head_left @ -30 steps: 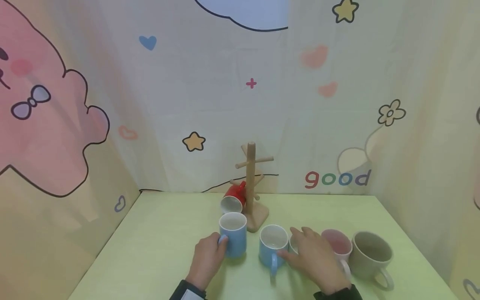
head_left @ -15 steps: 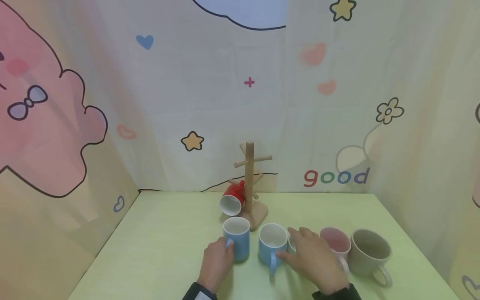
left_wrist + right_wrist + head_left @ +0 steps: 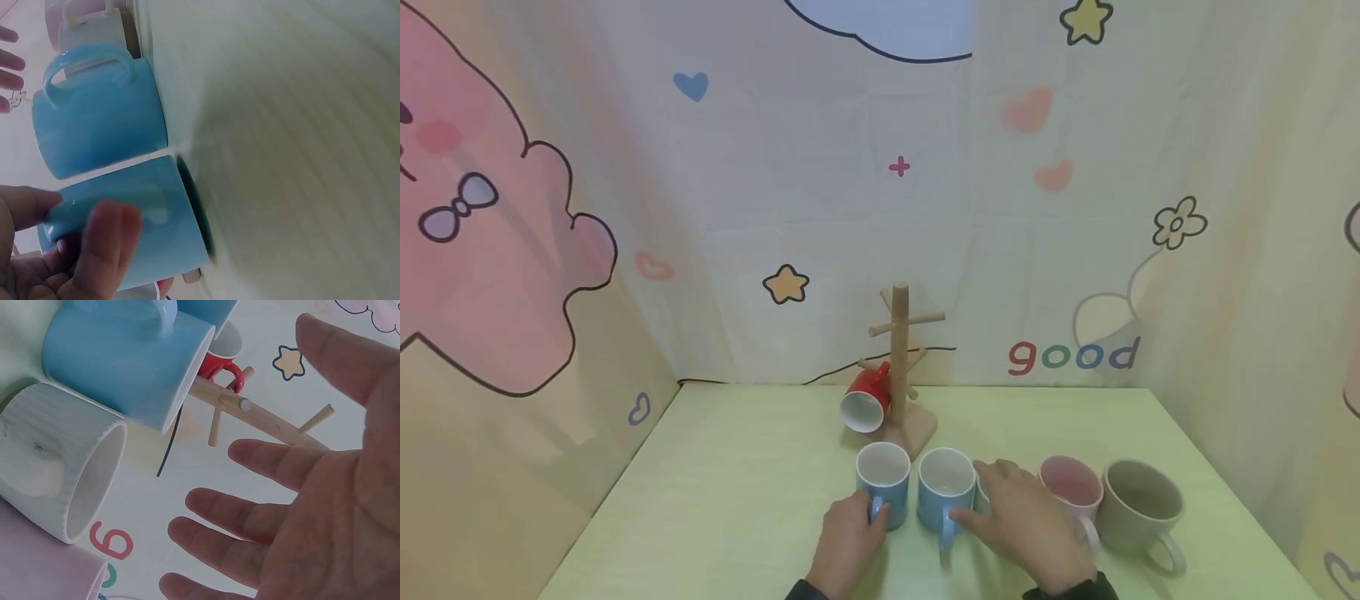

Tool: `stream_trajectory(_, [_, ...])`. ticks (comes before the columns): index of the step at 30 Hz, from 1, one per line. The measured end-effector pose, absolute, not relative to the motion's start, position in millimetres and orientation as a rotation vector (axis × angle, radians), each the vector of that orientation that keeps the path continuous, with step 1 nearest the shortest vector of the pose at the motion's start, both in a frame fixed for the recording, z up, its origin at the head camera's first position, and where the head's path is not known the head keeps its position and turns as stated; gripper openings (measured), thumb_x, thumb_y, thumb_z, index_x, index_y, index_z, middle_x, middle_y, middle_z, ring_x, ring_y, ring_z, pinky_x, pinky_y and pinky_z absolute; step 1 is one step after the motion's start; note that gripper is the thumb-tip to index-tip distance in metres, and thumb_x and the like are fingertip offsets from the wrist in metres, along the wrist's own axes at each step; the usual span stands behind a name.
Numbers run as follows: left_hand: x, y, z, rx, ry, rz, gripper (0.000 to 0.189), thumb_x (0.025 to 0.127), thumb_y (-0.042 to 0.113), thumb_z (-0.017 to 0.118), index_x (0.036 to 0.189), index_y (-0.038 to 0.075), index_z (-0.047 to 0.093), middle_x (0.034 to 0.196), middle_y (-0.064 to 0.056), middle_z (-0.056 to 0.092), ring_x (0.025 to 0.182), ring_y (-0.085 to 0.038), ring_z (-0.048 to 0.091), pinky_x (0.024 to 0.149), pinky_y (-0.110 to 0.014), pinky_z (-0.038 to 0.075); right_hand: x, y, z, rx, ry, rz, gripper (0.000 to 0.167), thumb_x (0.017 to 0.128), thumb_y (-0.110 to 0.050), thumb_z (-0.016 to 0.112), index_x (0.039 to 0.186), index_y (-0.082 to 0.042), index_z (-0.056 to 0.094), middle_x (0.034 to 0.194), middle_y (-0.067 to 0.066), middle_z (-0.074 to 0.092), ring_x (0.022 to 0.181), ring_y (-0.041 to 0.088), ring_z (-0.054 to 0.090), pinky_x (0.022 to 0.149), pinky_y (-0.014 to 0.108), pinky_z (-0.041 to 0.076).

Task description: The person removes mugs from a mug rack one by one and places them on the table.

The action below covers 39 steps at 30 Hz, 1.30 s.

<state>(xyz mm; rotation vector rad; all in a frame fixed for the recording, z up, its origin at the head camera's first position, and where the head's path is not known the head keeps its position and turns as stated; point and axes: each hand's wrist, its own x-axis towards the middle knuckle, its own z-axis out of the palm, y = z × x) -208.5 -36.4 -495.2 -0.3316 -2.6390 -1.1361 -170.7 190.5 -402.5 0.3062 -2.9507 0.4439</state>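
My left hand [image 3: 848, 542] grips the handle of a light blue mug [image 3: 169, 231], which stands upright at the table surface. Close to its right, with a narrow gap between them, is a second blue mug [image 3: 934, 507] whose handle points toward me. Over the mugs hovers my right hand [image 3: 1028, 525], fingers spread and holding nothing in the right wrist view. Its thumb appears near the second mug's handle in the head view. A white mug [image 3: 37, 440], mostly hidden by that hand in the head view, sits between the second blue mug and a pink mug [image 3: 1078, 502].
Behind the blue mugs stands a wooden mug tree [image 3: 900, 354] with several pegs. A red mug [image 3: 871, 385] hangs tilted on its lower left. At the row's right end is a large grey-beige mug [image 3: 1131, 521]. A printed curtain [image 3: 820, 167] backs the pale table [image 3: 700, 492].
The left hand has brought its blue mug rightward and nearer to me, close to the second blue mug. The right hand has barely moved.
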Motion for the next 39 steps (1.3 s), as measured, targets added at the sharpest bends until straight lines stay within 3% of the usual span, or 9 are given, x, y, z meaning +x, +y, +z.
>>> stream_trajectory(15, [-206,-41,-500,-0.477,-2.692,-1.205,0.028,0.088,0.029,0.075,0.076,0.012,0.056,0.061,0.008,0.049,0.053,-0.005,0.044,0.048,-0.024,0.039,-171,189,-405,0.31,-2.953,0.455,0.071,0.082,-0.055,0.073,0.131,-0.005,0.06,0.124,0.022,0.06,0.113,0.04,0.058,0.09,0.057,0.048])
stream_trajectory(28, [-215,-58,-472,-0.269,-2.806,-1.032,0.044,0.092,0.052,0.064,0.072,0.014,0.054,0.059,0.005,0.049,0.054,-0.012,0.044,0.049,-0.027,0.035,-180,189,-401,0.301,-2.956,0.453,0.075,0.082,-0.055,0.073,0.134,-0.002,0.058,0.131,0.03,0.054,0.117,0.048,0.054,0.094,0.063,0.043])
stream_trajectory(33, [-226,-66,-454,-0.178,-2.842,-0.874,0.042,0.091,0.052,0.065,0.083,0.011,0.06,0.064,0.002,0.053,0.058,-0.015,0.048,0.052,-0.03,0.039,-187,185,-393,0.293,-2.954,0.437,0.07,0.086,-0.051,0.072,0.135,-0.002,0.057,0.132,0.029,0.054,0.117,0.049,0.054,0.092,0.065,0.043])
stream_trajectory(39, [-242,-72,-428,-0.176,-2.77,-0.823,0.046,0.091,0.049,0.067,0.104,0.005,0.063,0.086,-0.007,0.067,0.068,-0.018,0.058,0.056,-0.033,0.047,-206,177,-381,0.289,-2.967,0.385,0.064,0.088,-0.048,0.071,0.132,-0.003,0.06,0.126,0.023,0.059,0.112,0.042,0.058,0.088,0.061,0.048])
